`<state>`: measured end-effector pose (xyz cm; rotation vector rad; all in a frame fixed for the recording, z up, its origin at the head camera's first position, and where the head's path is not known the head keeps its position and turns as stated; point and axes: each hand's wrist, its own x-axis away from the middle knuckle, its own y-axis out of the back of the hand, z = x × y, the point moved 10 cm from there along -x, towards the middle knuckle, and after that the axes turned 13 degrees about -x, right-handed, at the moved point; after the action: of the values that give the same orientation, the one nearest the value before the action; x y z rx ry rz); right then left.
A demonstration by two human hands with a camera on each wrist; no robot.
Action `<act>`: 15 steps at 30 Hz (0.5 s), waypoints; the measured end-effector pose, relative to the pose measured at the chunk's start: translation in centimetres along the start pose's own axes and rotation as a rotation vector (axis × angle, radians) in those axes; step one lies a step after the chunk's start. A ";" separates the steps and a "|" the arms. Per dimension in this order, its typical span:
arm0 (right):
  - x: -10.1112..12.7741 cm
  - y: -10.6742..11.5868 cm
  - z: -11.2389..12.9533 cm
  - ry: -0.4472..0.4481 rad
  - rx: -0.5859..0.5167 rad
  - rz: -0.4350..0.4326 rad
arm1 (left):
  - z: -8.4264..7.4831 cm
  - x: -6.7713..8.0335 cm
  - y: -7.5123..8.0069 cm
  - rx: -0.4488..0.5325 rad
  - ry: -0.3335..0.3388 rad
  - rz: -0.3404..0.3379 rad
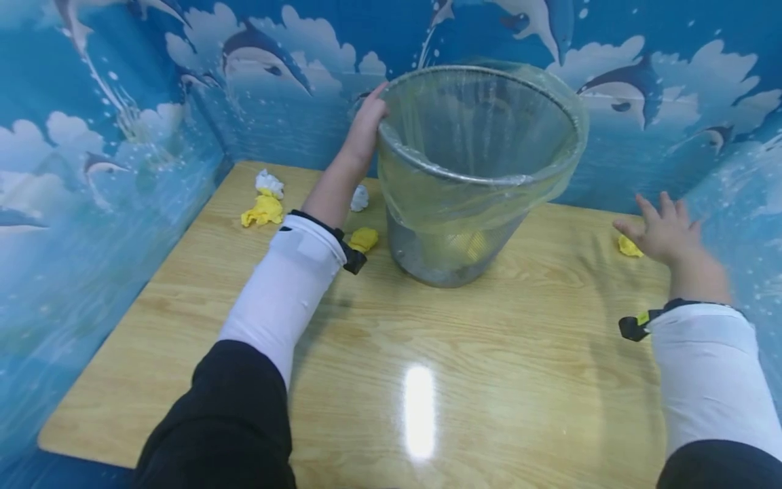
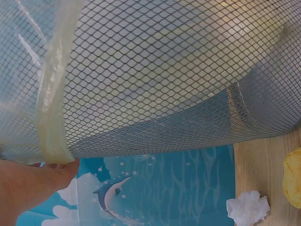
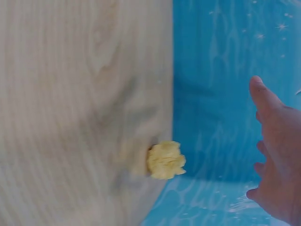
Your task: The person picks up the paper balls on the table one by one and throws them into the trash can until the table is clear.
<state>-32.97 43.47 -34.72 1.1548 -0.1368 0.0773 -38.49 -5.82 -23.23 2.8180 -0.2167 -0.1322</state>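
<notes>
The left hand (image 1: 364,129) grips the rim of the mesh bin (image 1: 470,176), fingers curled over the edge and its clear liner bag (image 1: 427,204); the bin tilts toward the person, its base on the table (image 1: 489,380) near the middle of the far edge. The right hand (image 1: 662,231) holds nothing: its fingers are spread and straight, hovering just above a yellow paper ball (image 1: 628,246) at the table's far right edge.

The left wrist view shows what the head view cannot: the mesh up close, the fold of the bag over the rim, and a fingertip pressed under that fold. The right wrist view shows the yellow ball sitting right on the table's edge, apart from the open fingers (image 3: 263,101).

On the table lie three yellow balls and two white ones; something yellow also shows faintly inside the bin.
</notes>
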 end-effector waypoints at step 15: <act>-0.5 -3.2 -2.4 -0.003 -0.087 0.093 | 0.1 0.1 0.1 -0.016 -0.004 0.000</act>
<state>-32.89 44.36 -38.65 1.0612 -0.1952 0.1505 -38.45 -5.98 -23.31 2.8023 -0.2150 -0.1395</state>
